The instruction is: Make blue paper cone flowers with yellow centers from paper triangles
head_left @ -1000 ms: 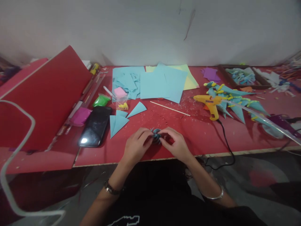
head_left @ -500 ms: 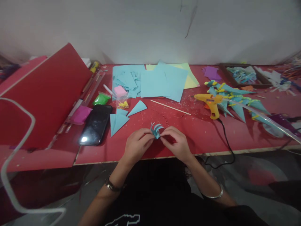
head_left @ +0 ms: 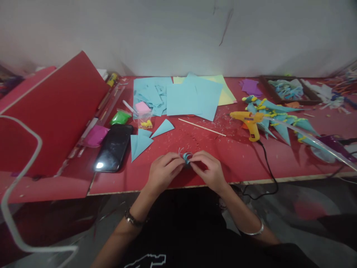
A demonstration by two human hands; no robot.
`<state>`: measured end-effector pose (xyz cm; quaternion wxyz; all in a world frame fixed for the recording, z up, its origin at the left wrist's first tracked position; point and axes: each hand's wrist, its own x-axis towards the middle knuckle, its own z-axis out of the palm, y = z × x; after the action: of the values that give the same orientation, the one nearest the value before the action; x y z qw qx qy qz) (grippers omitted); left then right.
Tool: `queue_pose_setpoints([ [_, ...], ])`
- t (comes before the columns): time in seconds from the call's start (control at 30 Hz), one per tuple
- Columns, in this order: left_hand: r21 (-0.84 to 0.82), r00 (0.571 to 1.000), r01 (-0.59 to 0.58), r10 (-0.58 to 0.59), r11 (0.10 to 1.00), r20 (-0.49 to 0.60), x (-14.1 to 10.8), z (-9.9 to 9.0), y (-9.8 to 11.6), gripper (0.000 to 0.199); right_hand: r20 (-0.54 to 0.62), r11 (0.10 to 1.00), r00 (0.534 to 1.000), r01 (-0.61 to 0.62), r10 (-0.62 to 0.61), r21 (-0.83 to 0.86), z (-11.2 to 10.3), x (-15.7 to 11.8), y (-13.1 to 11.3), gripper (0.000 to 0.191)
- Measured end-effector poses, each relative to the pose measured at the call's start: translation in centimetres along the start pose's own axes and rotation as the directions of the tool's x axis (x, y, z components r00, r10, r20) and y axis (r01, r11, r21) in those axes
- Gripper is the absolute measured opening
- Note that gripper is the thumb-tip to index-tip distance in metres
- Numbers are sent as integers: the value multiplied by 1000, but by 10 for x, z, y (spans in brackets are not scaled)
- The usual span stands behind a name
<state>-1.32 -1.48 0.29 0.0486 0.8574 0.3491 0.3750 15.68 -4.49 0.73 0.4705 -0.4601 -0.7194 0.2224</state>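
Note:
Near the table's front edge, a small piece of light-blue paper with curled, fringe-like strips (head_left: 187, 158) is between my two hands. My left hand (head_left: 166, 169) pinches it from the left with thumb and fingertips. From the right, my right hand (head_left: 208, 167) pinches its other side. The fingertips partly hide the paper. Just beyond my left hand lie folded light-blue paper cones (head_left: 141, 145), with one more cone (head_left: 163, 128) beside them. A thin wooden stick (head_left: 202, 127) rests behind the curled paper.
A yellow glue gun (head_left: 251, 123) with a black cord lies right, beside blue cones trimmed in yellow (head_left: 281, 130). A black phone (head_left: 113, 149) sits left, near a red board (head_left: 55, 119). Blue paper sheets (head_left: 184, 98) lie at the back. A brown tray (head_left: 308, 97) holds scraps.
The curled paper has turned between my fingers, and its strips now show as a lower, tighter curl. Both hands keep their pinch in nearly the same place.

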Motion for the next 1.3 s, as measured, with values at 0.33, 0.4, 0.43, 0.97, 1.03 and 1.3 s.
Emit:
queue_pose_setpoints([
  [0.33, 42, 999, -47, 47, 998, 19, -2, 0, 0, 14, 34, 999, 999, 35, -35, -14, -1, 0, 1, 12],
  [0.4, 52, 999, -46, 44, 998, 31, -1, -1, 0, 15, 36, 999, 998, 46, -45, -20, -1, 0, 1, 11],
  [0.43, 57, 999, -43, 41, 997, 33, -1, -1, 1, 15, 38, 999, 998, 50, -49, -22, -1, 0, 1, 11],
  [0.97, -79, 999, 42, -42, 996, -1, 3, -2, 1, 10, -22, 999, 1000, -6, 5, -39, -1, 1, -1, 8],
  [1.03, -104, 997, 79, -79, 991, -2, 4, -3, 1, 8, -38, 999, 998, -46, 45, -30, -1, 2, -1, 7],
  [1.3, -209, 969, 232, -208, 950, 132, 5, -6, -1, 12, 27, 978, 982, -190, 188, 82, -1, 2, -1, 7],
])
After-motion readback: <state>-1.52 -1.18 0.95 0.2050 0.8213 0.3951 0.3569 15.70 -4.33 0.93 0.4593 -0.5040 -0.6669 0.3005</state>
